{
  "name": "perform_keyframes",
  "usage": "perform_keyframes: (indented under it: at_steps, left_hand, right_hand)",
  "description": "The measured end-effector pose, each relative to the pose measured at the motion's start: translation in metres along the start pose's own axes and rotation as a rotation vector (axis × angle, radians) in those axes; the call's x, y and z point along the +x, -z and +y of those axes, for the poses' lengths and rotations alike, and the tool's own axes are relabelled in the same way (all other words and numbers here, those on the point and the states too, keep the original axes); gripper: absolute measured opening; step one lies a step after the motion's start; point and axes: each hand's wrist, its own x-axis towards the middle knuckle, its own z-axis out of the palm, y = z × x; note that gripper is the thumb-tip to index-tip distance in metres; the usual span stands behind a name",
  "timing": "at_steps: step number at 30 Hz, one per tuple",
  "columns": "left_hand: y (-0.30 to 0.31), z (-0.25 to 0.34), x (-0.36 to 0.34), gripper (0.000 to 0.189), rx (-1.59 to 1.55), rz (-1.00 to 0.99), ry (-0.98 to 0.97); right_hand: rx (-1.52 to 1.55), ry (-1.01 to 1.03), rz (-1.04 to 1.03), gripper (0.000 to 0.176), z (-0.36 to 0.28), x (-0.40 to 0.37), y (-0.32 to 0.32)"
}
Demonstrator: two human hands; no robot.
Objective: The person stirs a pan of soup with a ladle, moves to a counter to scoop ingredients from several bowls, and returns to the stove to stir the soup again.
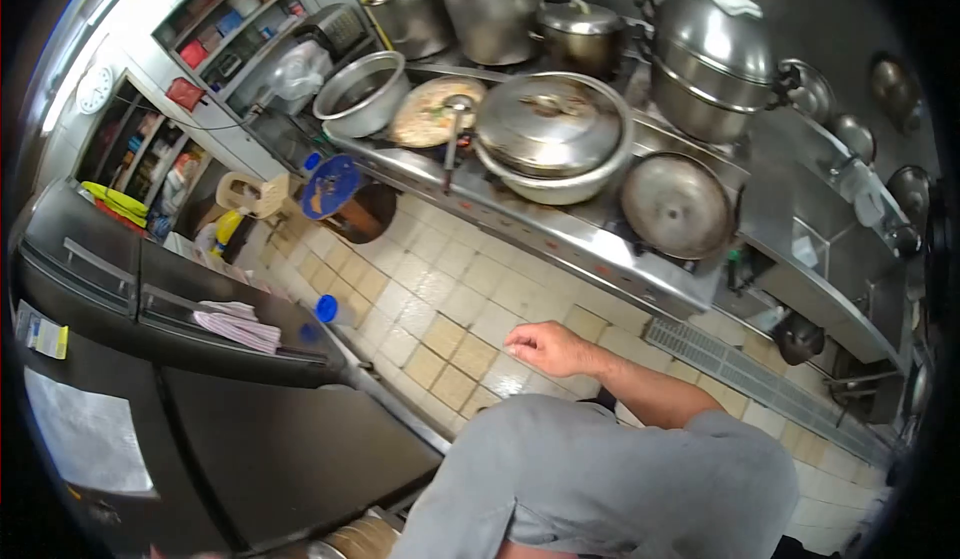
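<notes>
My right hand [548, 349] hangs over the tiled floor [440, 304], between the stove and the fridge. Its fingers are loosely curled, and I see nothing in them. My bare forearm runs from it to a grey sleeve [715, 449] at the right. My left hand does not show. Nearest ahead on the steel stove [490, 204] are a wide lidded pot [552, 129] and a round, worn metal pan [677, 205]. Beside the pot, a ladle [457, 119] rests across a pan of pale food with green bits [425, 112].
Tall pots [490, 9] and a domed steamer [715, 49] stand along the back. A steel sink [825, 244] is at the right, with a floor grate [735, 369] below. A dark fridge [290, 439] flanks the left; a striped cloth [238, 329] and a blue-rimmed bin [333, 187] lie beyond.
</notes>
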Motion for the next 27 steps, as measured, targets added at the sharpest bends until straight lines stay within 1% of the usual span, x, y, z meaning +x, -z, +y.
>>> perform_keyframes:
  at_steps: [1,2,3,4,5,6,7,8,9,10,11,12,14,15,16,17,18,19,20,22,24,26,27]
  left_hand:
    - [-0.042,0.057,-0.034,0.064,-0.292,-0.081,0.321]
    - [-0.075,0.115,-0.057,0.051,-0.535,-0.146,0.545]
    - [-0.114,0.183,-0.061,0.049,-0.726,-0.084,0.680]
    - [-0.137,0.241,-0.069,0.043,-0.956,-0.093,0.854]
    - [-0.158,0.295,-0.081,0.039,-0.994,-0.164,0.955]
    - [-0.180,0.332,-0.102,0.032,-1.131,-0.197,1.010]
    - [-0.189,0.392,-0.103,0.028,-1.272,-0.341,1.095]
    - [-0.201,0.441,-0.117,0.026,-1.417,-0.465,1.053]
    - [-0.199,0.500,-0.117,0.024,-1.544,-0.623,1.052]
    - [-0.196,0.544,-0.123,0.027,-1.627,-0.843,0.916]
    - [-0.190,0.586,-0.127,0.034,-1.740,-1.016,0.871]
    - [-0.187,0.625,-0.130,0.038,-1.813,-1.144,0.743]
    - [-0.177,0.695,-0.123,0.039,-1.928,-1.360,0.508]
    - [-0.174,0.728,-0.121,0.037,-2.011,-1.494,0.546]
    - [-0.173,0.762,-0.123,0.037,-2.063,-1.520,0.515]
    - [-0.174,0.798,-0.127,0.037,-2.172,-1.614,0.537]
    - [-0.173,0.833,-0.129,0.036,-2.275,-1.705,0.565]
    - [-0.171,0.867,-0.128,0.035,-2.296,-1.771,0.538]
    - [-0.171,0.904,-0.134,0.037,-2.346,-1.810,0.462]
    - [-0.163,0.977,-0.142,0.039,-2.440,-1.914,0.497]
    - [-0.154,1.051,-0.150,0.044,-2.471,-1.950,0.451]
    - [-0.144,1.136,-0.162,0.047,-2.443,-2.026,0.473]
    - [-0.141,1.178,-0.160,0.051,-2.466,-2.038,0.431]
  right_hand:
    - [0.024,-0.009,0.062,0.025,0.011,-0.025,0.017]
    - [0.023,-0.027,0.052,0.025,0.018,-0.051,0.038]
    - [0.039,-0.078,0.092,0.023,0.020,-0.078,0.062]
    - [0.057,-0.122,0.131,0.023,0.022,-0.104,0.083]
    - [0.064,-0.120,0.130,0.023,0.024,-0.133,0.101]
    - [0.035,-0.169,0.227,0.022,0.029,-0.164,0.118]
    - [0.000,-0.226,0.345,0.022,0.033,-0.192,0.132]
    - [-0.005,-0.247,0.399,0.022,0.040,-0.220,0.146]
    - [-0.028,-0.263,0.511,0.022,0.051,-0.255,0.158]
    - [-0.053,-0.291,0.630,0.022,0.061,-0.292,0.163]
    - [-0.010,-0.327,0.735,0.019,0.070,-0.326,0.169]
    - [-0.008,-0.368,0.825,0.019,0.073,-0.361,0.174]
    - [0.083,-0.404,1.044,0.016,0.076,-0.422,0.178]
    - [0.087,-0.436,1.106,0.016,0.074,-0.447,0.177]
    - [0.148,-0.448,1.242,0.015,0.071,-0.469,0.175]
    - [0.204,-0.455,1.372,0.015,0.070,-0.489,0.175]
    - [0.196,-0.479,1.412,0.015,0.072,-0.509,0.172]
    - [0.221,-0.501,1.506,0.015,0.078,-0.526,0.164]
    - [0.243,-0.519,1.595,0.016,0.085,-0.542,0.157]
    - [0.260,-0.590,1.667,0.017,0.096,-0.566,0.146]
    - [0.287,-0.662,1.746,0.019,0.101,-0.582,0.146]
    - [0.330,-0.699,1.880,0.016,0.101,-0.599,0.152]
    - [0.338,-0.691,1.961,0.015,0.103,-0.609,0.157]
